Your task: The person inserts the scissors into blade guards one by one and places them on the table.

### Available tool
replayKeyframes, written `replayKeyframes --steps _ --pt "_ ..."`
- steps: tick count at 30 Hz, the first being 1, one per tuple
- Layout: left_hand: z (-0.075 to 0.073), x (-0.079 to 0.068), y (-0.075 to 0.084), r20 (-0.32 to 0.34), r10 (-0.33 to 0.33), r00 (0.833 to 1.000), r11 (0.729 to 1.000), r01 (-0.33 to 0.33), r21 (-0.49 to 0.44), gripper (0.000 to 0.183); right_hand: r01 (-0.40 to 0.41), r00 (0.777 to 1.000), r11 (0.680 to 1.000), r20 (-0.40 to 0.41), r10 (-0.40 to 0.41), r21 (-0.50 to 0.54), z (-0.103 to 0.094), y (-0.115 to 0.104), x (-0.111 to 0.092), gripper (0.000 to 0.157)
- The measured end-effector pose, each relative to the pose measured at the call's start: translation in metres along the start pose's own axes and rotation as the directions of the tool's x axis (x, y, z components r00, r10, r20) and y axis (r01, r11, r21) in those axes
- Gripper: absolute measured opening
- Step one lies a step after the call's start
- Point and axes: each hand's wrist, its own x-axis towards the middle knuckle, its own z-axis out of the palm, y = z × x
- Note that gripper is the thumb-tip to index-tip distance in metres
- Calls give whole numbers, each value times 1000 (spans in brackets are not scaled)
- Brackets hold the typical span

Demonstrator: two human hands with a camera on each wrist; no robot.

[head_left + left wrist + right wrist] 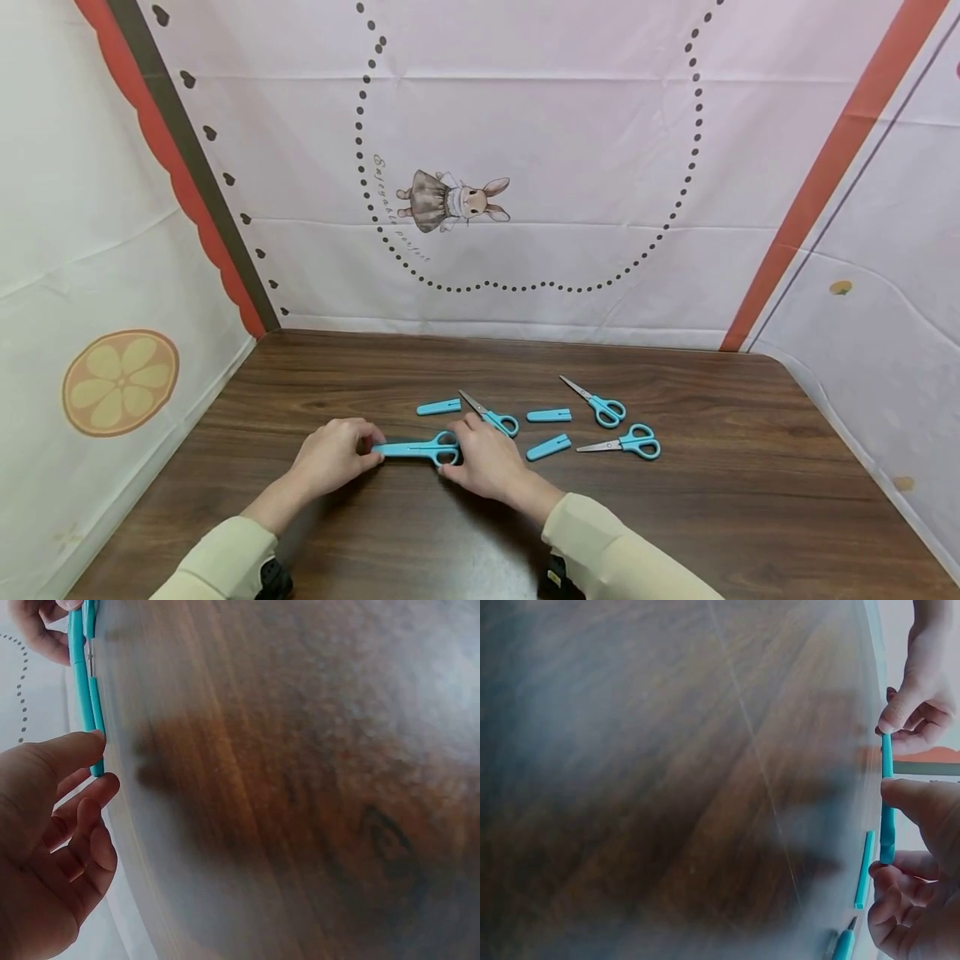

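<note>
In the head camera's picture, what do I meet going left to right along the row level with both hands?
Left hand, capped scissors, right hand, nearest loose cap, nearest uncapped scissors.

Turquoise-handled scissors (432, 449), turquoise caps (549, 415), brown wood-grain table (712, 525), pale-yellow sleeves (618, 554)

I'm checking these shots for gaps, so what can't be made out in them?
- Held scissors' blade tips: inside the blue cap, head view.
- Cap's outer end: covered by the left hand's fingers, head view.
- Right hand: cut off by the top edge, left wrist view.
- Loose scissors: finger loops cut off by the bottom edge, right wrist view.
</note>
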Motion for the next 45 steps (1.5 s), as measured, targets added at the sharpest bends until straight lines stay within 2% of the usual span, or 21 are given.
replayKeyframes --steps 16,28,45 --pt "4 3 -4 41 5 999 999 -4 -36 14 -77 996 997 57 75 30 4 -4 0 50" --pt "6 4 -3 40 21 999 999 -19 -30 13 -96 993 995 67 97 -17 6 -5 1 51" --pt "6 7 -4 75 -24 997 997 29 -74 14 -99 992 994 76 101 -38 7 -5 2 52"
